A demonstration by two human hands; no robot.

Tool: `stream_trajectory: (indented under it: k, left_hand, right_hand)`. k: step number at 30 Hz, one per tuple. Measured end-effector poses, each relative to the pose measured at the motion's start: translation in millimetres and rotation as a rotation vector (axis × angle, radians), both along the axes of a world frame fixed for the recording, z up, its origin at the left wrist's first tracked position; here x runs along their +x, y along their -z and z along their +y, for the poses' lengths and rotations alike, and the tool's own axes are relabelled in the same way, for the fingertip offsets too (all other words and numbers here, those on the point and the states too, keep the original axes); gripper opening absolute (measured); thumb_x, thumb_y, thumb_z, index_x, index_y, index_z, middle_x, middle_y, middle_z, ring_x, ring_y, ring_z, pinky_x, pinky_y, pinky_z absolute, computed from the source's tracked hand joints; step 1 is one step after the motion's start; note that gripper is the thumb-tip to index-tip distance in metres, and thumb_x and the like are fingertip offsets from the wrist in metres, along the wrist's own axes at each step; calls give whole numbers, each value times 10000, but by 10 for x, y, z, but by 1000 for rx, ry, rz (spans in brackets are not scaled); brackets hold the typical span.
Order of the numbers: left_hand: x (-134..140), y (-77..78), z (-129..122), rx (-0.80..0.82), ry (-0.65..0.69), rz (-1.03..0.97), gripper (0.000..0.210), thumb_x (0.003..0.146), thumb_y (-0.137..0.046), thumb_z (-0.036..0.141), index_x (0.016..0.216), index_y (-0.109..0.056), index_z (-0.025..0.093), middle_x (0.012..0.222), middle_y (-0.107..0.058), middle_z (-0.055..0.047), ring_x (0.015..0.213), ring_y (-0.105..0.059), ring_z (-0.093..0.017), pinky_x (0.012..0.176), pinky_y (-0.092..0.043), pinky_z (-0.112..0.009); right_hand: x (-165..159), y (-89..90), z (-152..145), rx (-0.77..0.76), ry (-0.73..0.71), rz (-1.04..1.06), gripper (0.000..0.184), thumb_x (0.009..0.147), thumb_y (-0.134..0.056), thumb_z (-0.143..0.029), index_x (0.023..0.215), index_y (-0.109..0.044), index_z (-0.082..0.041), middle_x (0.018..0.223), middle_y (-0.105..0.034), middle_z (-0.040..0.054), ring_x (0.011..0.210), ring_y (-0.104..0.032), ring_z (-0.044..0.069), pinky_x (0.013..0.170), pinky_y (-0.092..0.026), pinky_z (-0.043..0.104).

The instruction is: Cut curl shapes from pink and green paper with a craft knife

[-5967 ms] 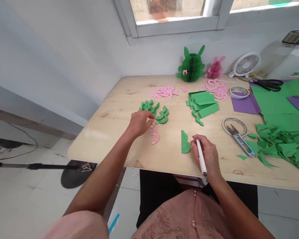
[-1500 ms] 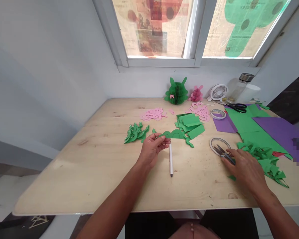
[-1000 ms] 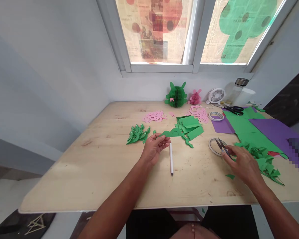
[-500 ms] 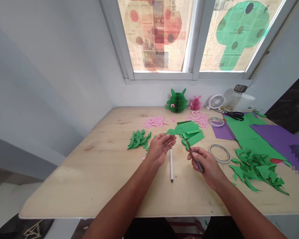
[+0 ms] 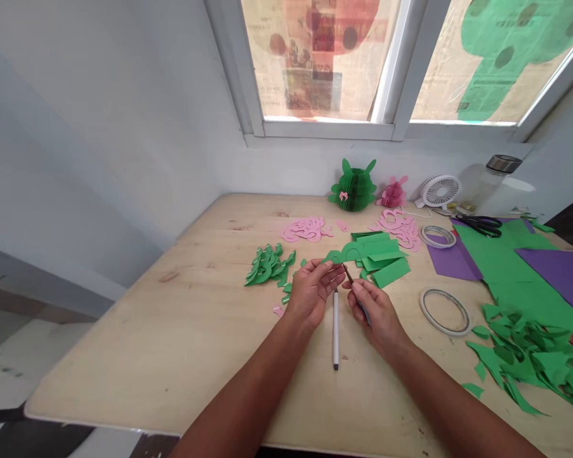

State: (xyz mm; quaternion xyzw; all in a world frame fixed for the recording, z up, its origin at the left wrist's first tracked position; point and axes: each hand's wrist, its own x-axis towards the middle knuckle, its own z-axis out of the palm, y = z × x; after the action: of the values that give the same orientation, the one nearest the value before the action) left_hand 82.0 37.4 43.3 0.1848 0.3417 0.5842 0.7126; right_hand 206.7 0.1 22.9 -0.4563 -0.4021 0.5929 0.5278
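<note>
My left hand (image 5: 312, 289) pinches a strip of green paper (image 5: 348, 252) that has a scalloped upper edge and a drawn curved outline. My right hand (image 5: 375, 312) is closed around slim dark scissors (image 5: 361, 305), their blades pointing up and left to the lower edge of the strip. Contact between blade tip and paper is too small to make out. Between my forearms a white marker pen (image 5: 335, 331) lies on the table. Just behind my hands are folded green paper pieces (image 5: 391, 270). Left of my left hand sits a pile of cut green shapes (image 5: 267, 264).
Pink cut-outs (image 5: 305, 229) lie farther back. At right are tape rolls (image 5: 445, 327), green scraps (image 5: 530, 356), purple paper (image 5: 558, 267) and black scissors (image 5: 480, 224). Along the wall stand a green paper figure (image 5: 354, 191), a pink one (image 5: 392, 193), a fan (image 5: 440, 191) and a bottle (image 5: 487, 184).
The view has shifted, so the objects at right appear farther right. My right hand has brought the scissors up and left, closer to my left hand and the green paper.
</note>
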Motion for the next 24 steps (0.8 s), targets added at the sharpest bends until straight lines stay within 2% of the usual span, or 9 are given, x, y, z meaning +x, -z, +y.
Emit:
stream_trajectory:
  k: [5, 13, 24]
  left_hand:
    - [49, 36, -12, -16, 11, 22, 312, 624, -789, 164, 764, -510, 168, 750, -722, -53, 774, -717, -188, 787, -544, -307]
    - [50, 33, -32, -28, -19, 24, 290, 624, -790, 178, 773, -541, 163, 741, -723, -51, 760, -715, -182, 775, -545, -303]
    - [76, 5, -59, 3, 18, 15, 303, 624, -805, 208, 764, -541, 161, 753, -722, -52, 797, -716, -206, 801, -533, -319]
  right_hand:
    - [27, 104, 0, 1, -31, 43, 384, 792, -663, -550, 869, -606, -178, 628, -528, -43, 441, -326, 37, 424, -210, 211]
    - [46, 79, -24, -42, -55, -7, 411, 799, -642, -570, 893, -607, -172, 589, -506, -50, 414, -284, 36, 403, -173, 219]
    - [46, 99, -46, -17, -38, -35, 349, 841, -617, -534, 862, -586, -187, 598, -499, -47, 441, -289, 53, 412, -173, 226]
